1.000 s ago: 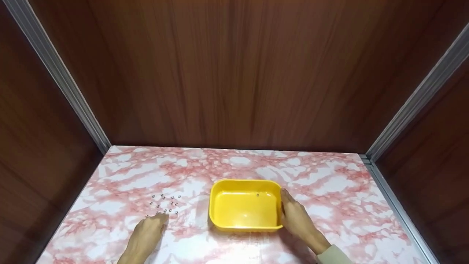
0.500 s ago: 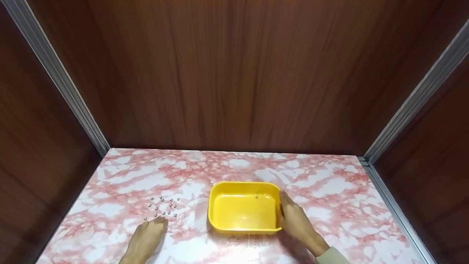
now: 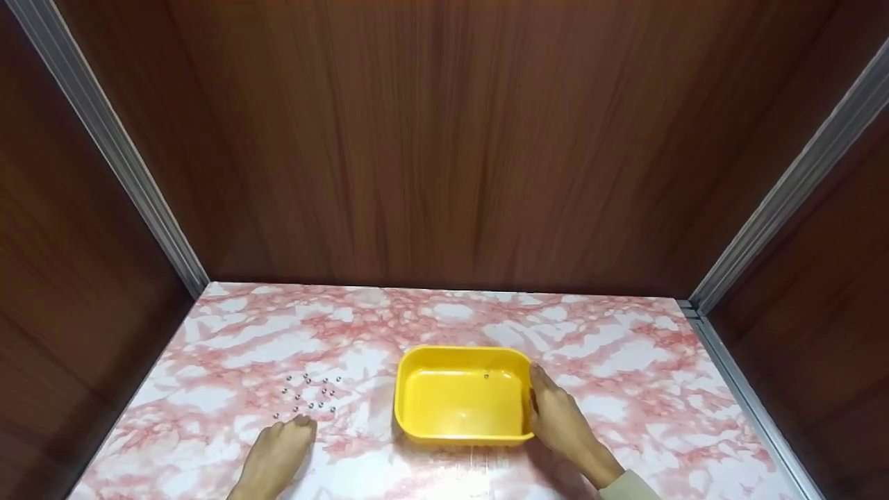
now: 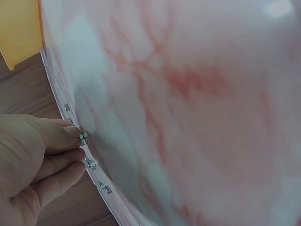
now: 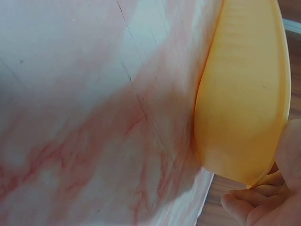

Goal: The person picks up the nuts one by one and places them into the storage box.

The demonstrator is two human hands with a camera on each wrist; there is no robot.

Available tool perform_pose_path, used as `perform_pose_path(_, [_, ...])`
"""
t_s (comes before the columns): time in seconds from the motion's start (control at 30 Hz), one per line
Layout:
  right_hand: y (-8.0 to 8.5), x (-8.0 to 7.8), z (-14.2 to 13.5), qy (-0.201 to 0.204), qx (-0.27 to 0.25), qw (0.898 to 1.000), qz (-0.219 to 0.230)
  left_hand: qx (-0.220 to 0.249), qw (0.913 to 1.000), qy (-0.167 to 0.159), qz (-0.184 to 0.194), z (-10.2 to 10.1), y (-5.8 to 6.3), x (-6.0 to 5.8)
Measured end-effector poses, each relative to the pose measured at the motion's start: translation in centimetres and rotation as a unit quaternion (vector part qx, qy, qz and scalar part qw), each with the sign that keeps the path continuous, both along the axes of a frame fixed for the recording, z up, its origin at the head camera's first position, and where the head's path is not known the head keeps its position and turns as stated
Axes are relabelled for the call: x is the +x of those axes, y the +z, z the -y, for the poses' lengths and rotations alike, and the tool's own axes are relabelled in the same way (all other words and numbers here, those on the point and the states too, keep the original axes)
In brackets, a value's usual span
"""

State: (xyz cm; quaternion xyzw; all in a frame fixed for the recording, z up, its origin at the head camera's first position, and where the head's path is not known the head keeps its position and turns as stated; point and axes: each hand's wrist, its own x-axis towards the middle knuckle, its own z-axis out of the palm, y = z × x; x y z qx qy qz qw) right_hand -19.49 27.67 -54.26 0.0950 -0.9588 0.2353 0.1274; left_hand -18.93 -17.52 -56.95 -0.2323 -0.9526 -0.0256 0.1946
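Note:
My left hand [image 3: 275, 451] is at the near side of a scatter of small metal nuts [image 3: 310, 405] on the left of the table. In the left wrist view its thumb and fingertips come together around one nut [image 4: 83, 136], with other nuts [image 4: 91, 164] just beyond. My right hand [image 3: 562, 417] grips the right end of a yellow plastic tray [image 3: 458, 439], fingers curled at its rim, as the right wrist view also shows. A single nut [image 3: 486, 376] lies inside the tray near its back wall.
The tabletop [image 3: 597, 361] has a red and white marbled surface. Brown wood-grain panels [image 3: 444, 153] stand behind it and on both sides, joined by grey metal corner profiles [image 3: 118, 146].
My left hand has drawn back slightly towards the near edge, away from the nuts. The tray and my right hand stay in place; the head view has tilted a little.

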Motion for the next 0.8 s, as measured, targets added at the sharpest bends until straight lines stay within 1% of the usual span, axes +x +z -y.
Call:
perform_pose_path(0.17, [-0.09, -0.09, 0.09, -0.006, 0.001, 1.0, -0.006, 0.004, 1.0, -0.005, -0.006, 0.17, 0.05, -0.31])
perform_pose_path(0.27, [-0.1, -0.1, 0.09, -0.004, 0.002, 1.0, -0.008, 0.016, 0.9998, -0.007, 0.013, 0.21, 0.06, -0.45])
perform_pose_path(0.37, [-0.11, -0.07, 0.03, -0.001, 0.004, 1.0, -0.008, 0.016, 0.9994, -0.012, 0.029, 0.18, -0.06, -0.47])
perform_pose_path(0.43, [-0.06, -0.05, 0.04, -0.001, 0.003, 1.0, -0.007, 0.013, 0.9994, -0.017, 0.027, 0.21, -0.2, -0.43])
perform_pose_path(0.53, [0.0, -0.11, 0.08, -0.002, 0.003, 1.0, -0.008, 0.007, 0.9997, -0.019, 0.013, 0.19, -0.33, -0.46])
perform_pose_path(0.67, [0.08, -0.09, 0.13, 0.001, -0.001, 1.0, 0.008, 0.011, 0.9997, -0.011, 0.02, 0.04, -0.12, -0.51])
perform_pose_path(0.77, [0.07, -0.04, 0.18, 0.001, -0.001, 1.0, 0.017, 0.001, 0.9997, -0.006, 0.024, -0.07, -0.01, -0.49])
perform_pose_path(0.8, [0.02, -0.06, 0.21, -0.002, 0.003, 1.0, 0.013, -0.006, 0.9998, -0.005, 0.019, -0.1, -0.01, -0.51])
